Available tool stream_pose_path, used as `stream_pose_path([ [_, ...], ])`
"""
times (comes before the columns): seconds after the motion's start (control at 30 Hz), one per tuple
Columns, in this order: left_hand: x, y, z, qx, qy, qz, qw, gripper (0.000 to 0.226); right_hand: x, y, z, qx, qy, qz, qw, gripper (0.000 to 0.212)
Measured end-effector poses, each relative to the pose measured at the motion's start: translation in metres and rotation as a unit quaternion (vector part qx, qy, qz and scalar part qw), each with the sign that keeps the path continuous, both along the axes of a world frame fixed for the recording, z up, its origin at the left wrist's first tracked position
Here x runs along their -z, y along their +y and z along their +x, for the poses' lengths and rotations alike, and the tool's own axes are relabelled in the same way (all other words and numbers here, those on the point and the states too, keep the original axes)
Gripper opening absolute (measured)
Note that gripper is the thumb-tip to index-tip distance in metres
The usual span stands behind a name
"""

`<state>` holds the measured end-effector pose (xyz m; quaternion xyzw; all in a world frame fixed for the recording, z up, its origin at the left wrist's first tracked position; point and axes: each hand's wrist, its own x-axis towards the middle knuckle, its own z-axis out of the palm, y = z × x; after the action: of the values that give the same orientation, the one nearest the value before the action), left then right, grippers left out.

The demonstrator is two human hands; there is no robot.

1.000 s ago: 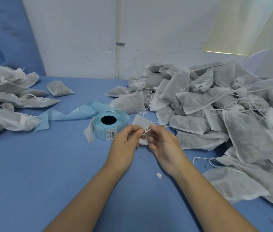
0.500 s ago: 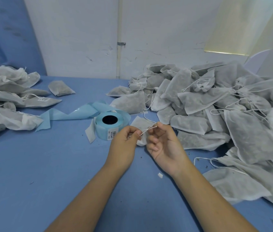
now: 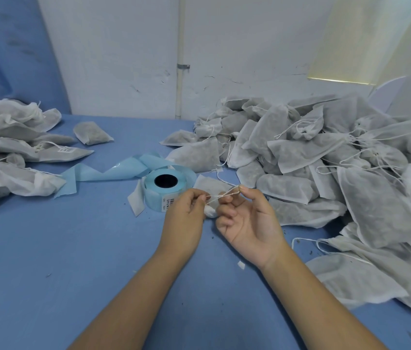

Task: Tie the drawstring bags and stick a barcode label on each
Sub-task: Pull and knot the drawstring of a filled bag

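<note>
Cloth [image 3: 48, 248], blue and flecked with dark crumbs, covered the table and met a scuffed white wall [image 3: 123, 59] with a thin pipe [image 3: 179, 46] running up it. My left hand [image 3: 185, 218] and right hand [image 3: 249, 223] each pinched the white string [image 3: 222, 195] of one small bag [image 3: 207, 184], which lay on the cloth just behind them, beside the roll of labels [image 3: 155, 198]. Grey bags [image 3: 325, 160] were heaped at right; a smaller heap [image 3: 2, 147] lay far left on the same cloth.
</note>
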<state>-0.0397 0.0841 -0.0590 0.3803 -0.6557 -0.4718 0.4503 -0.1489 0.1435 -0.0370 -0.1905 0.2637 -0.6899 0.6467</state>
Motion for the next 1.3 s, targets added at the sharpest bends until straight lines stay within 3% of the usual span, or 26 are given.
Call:
stream_pose_path([
  [0.1,-0.002,0.005,0.001,0.011,-0.061,-0.104,0.993,0.026,-0.002,0.002,-0.001,-0.006,-0.035,-0.031,0.999,0.029],
  [0.2,0.005,0.006,0.002,-0.014,-0.175,-0.224,0.959,0.031,-0.006,0.005,0.001,-0.027,-0.018,-0.075,0.997,0.031],
  [0.3,0.006,0.005,0.004,-0.033,-0.198,-0.262,0.944,0.015,-0.008,0.008,0.005,-0.082,-0.004,-0.127,0.988,0.024],
  [0.37,0.003,0.008,0.006,-0.043,-0.145,-0.24,0.959,0.018,-0.008,0.011,0.007,-0.12,-0.002,-0.151,0.981,0.023],
  [0.5,-0.01,0.012,0.005,-0.08,0.042,-0.173,0.981,0.038,-0.008,0.013,0.006,-0.147,0.013,-0.171,0.974,0.022],
  [0.63,-0.019,0.007,0.004,-0.105,0.175,-0.089,0.975,0.041,-0.008,0.008,0.003,-0.027,0.033,-0.1,0.994,0.027],
  [0.73,-0.019,0.002,0.008,-0.118,0.195,-0.084,0.97,0.039,-0.007,0.003,0.0,0.118,0.129,0.002,0.984,0.022],
  [0.83,-0.02,-0.001,0.009,-0.118,0.199,-0.076,0.97,0.033,-0.001,0.001,0.002,0.177,0.207,0.049,0.961,0.017],
  [1.03,-0.017,0.001,0.01,-0.109,0.188,-0.061,0.974,0.039,0.004,-0.002,0.005,0.159,0.187,0.041,0.969,0.014],
  [1.2,-0.012,0.001,0.008,-0.061,0.213,0.014,0.975,0.028,0.007,-0.004,0.008,0.174,0.156,0.061,0.97,0.015],
  [1.3,-0.01,-0.001,0.01,-0.003,0.231,0.049,0.972,0.045,0.006,-0.006,0.008,0.185,0.13,0.063,0.972,0.012],
])
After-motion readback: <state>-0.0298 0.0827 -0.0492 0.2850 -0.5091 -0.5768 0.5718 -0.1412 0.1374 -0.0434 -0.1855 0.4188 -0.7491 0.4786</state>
